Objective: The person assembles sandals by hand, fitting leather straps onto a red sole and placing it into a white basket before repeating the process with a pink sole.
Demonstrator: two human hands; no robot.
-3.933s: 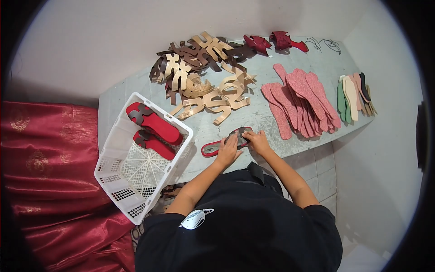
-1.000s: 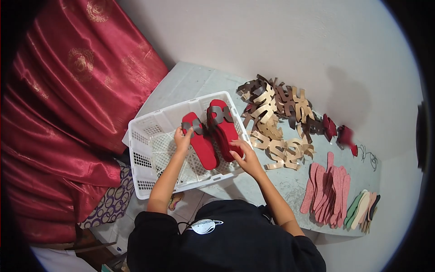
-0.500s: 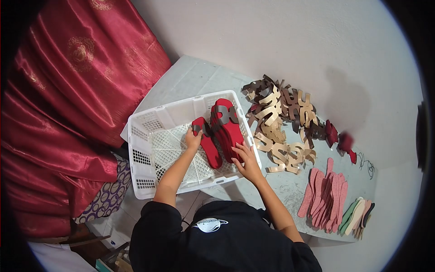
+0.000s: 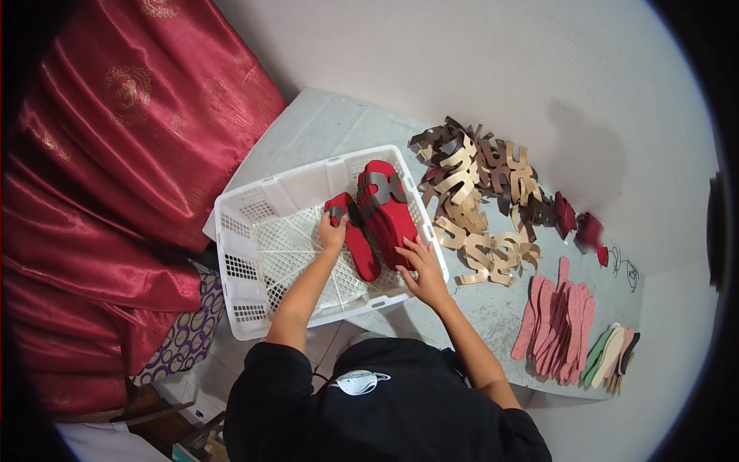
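A white plastic basket [image 4: 279, 189] holds red sandals with dark straps. My left hand [image 4: 332, 233] is closed on a single red sandal [image 4: 362, 250] near its strap, inside the basket. Beside it to the right lies a stack of red sandals [image 4: 396, 219], overlapping one another. My right hand [image 4: 423, 271] is open, fingers spread, with the fingertips touching the heel end of that stack. The left thumb and strap partly hide each other.
On the grey table [image 4: 339, 115], brown and gold strap pieces [image 4: 469, 173] lie heaped right of the basket. Pink sole pieces [image 4: 556, 327], green and cream ones [image 4: 604, 358], and dark red pieces [image 4: 566, 215] sit further right. Red satin cloth [image 4: 123, 192] hangs at the left.
The view has shifted slightly. Both hands stay at about the same places on the sandals, the left on the single one and the right against the stack.
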